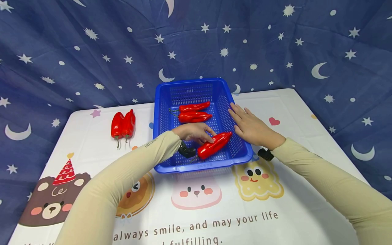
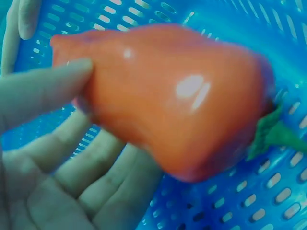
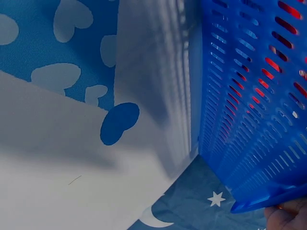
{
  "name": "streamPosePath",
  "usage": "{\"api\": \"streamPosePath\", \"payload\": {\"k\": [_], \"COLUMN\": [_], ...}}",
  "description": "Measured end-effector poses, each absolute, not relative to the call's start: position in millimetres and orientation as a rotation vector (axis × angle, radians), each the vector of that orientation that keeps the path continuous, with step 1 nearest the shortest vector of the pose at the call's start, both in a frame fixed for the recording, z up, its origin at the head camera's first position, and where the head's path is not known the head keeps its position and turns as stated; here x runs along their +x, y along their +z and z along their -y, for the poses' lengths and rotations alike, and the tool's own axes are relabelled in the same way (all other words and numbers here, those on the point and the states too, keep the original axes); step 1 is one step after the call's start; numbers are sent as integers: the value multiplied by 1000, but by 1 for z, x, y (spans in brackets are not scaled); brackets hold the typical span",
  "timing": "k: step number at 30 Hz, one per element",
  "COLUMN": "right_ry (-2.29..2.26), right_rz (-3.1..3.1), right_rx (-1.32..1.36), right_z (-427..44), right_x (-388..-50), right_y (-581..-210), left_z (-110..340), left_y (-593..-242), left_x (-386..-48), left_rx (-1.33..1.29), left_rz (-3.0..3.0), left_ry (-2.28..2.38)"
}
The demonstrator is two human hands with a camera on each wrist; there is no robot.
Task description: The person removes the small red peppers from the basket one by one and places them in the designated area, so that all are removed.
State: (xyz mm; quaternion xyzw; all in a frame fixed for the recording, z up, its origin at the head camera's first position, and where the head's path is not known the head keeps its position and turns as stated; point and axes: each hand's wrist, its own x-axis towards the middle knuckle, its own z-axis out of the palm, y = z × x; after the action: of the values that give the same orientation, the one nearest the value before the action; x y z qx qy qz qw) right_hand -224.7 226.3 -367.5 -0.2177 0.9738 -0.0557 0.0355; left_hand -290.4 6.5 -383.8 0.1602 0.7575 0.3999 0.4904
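Note:
My left hand (image 1: 197,133) reaches into a blue plastic basket (image 1: 200,167) and holds a glossy red pepper (image 1: 215,146), its tip pointing to the far right. In the left wrist view the thumb (image 2: 53,88) presses on the narrow part of the pepper (image 2: 172,96), with the other fingers beneath it. Its green stem (image 2: 276,134) points away from the palm. At the basket's right rim rests my right hand (image 1: 252,126), fingers extended. Two more red peppers, a nearer one (image 1: 194,117) and a farther one (image 1: 194,107), lie side by side on the basket floor.
To the left of the basket, two red peppers (image 1: 123,126) lie together on the white printed tablecloth (image 1: 196,221). A dark blue curtain (image 1: 196,41) with stars and moons hangs behind the table. Perforated basket wall (image 3: 254,96) fills the right of the right wrist view.

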Motion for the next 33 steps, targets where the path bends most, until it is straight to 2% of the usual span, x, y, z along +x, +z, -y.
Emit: {"api": "streamPosePath", "payload": {"k": [18,33], "right_ry": [-181,-188], "right_rz": [-2992,-2988], "right_rx": [-669,-654], "right_z": [-227,-228], "right_x": [-226,-227], "right_y": [-369,-371], "left_z": [-8,-9], "left_y": [-383,-384], "left_x": [-297,-298], "left_rx": [114,64], "left_rz": [-1886,-1863], "left_ry": [1533,1652]}}
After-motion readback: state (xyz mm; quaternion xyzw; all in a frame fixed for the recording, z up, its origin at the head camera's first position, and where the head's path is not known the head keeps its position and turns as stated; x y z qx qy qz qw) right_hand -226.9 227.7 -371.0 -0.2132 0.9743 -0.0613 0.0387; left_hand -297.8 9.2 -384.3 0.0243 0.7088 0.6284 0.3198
